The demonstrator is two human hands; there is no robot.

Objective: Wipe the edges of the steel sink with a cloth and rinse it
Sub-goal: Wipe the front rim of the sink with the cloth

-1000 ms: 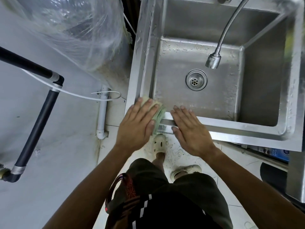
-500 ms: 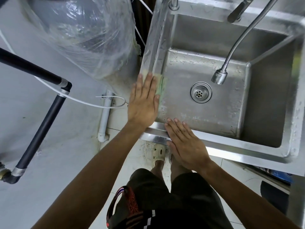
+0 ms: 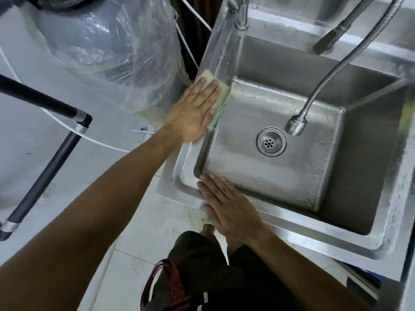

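Observation:
The steel sink (image 3: 298, 230) fills the right half of the view, with a round drain (image 3: 271, 142) in its wet basin. My left hand (image 3: 194, 111) lies flat on a pale green and yellow cloth (image 3: 221, 97), pressing it onto the sink's left rim about halfway along. The cloth's green edge hangs over into the basin. My right hand (image 3: 229, 207) rests flat and empty on the front rim near the front left corner, fingers together and pointing left.
A flexible metal hose with a spray head (image 3: 295, 125) hangs over the basin. Taps (image 3: 241, 16) stand on the back rim. A grey tank wrapped in clear plastic (image 3: 112, 52) stands close to the sink's left side. A black pipe (image 3: 45, 167) crosses at left.
My left hand has slid the cloth from the front left corner away from me along the left rim. The right hand stays on the front rim.

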